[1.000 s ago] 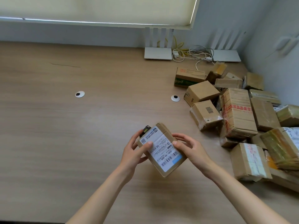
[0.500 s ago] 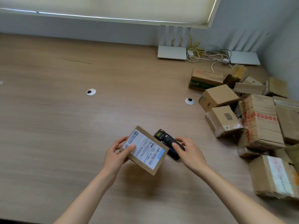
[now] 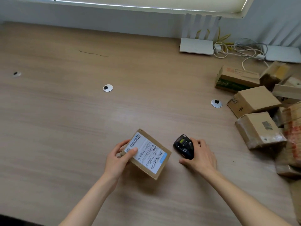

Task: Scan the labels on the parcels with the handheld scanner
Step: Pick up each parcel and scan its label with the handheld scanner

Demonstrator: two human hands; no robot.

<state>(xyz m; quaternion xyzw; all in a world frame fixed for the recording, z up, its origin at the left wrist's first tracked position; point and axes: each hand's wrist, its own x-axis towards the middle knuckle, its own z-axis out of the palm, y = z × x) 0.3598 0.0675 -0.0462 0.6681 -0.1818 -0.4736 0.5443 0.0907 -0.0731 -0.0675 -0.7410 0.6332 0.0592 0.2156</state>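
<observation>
A small flat cardboard parcel (image 3: 152, 158) with a white barcode label facing up is held in my left hand (image 3: 118, 159), thumb pressed on the label's left end. To its right the black handheld scanner (image 3: 184, 146) lies on the wooden table (image 3: 81, 119). My right hand (image 3: 199, 158) wraps around the scanner, fingers on its far side and thumb at its near side. A pile of several brown parcels (image 3: 259, 128) fills the right side of the table.
Two white routers (image 3: 196, 46) and a tangle of white and yellow cables (image 3: 237, 49) stand at the back by the wall. Round cable grommets (image 3: 107, 88) are set into the tabletop, one (image 3: 216, 103) beside the parcel pile.
My right hand let go of the parcel and closed around the scanner. My left hand carried the parcel leftward alone. The scanner, earlier hidden behind the parcel, is exposed.
</observation>
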